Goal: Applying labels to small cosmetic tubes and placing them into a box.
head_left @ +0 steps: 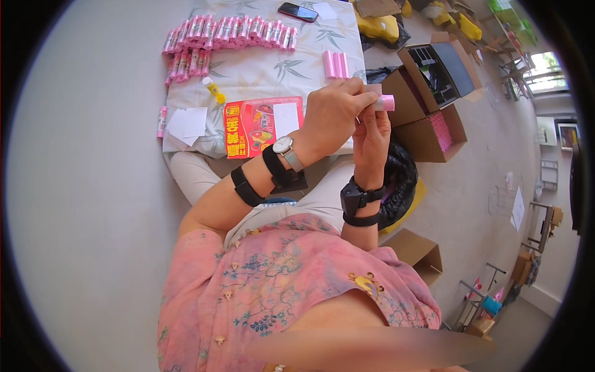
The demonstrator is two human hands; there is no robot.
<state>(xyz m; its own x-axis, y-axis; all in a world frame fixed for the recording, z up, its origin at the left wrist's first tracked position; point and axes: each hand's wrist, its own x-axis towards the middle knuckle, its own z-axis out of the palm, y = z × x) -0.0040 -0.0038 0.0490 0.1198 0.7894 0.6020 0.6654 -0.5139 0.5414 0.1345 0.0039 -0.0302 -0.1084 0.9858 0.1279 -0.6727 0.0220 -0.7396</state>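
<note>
Both hands are raised together over my lap and grip one small pink tube [385, 102]. My left hand [331, 118] closes over the tube's left part from above. My right hand [372, 137] holds it from below, its pink end sticking out to the right. On the leaf-patterned cloth [260, 71] ahead lie a long row of wrapped pink tubes [229, 31], three bare pink tubes [335, 64], a yellow glue stick [214, 90], white paper slips [188, 122] and a red printed sheet [255, 126].
A dark phone [298, 11] lies at the cloth's far edge. Open cardboard boxes [434, 74] stand to the right, one holding pink tubes [441, 130]. A black plastic bag [400, 180] sits by my right knee, another box [421, 253] further down. Yellow bags [379, 26] lie beyond.
</note>
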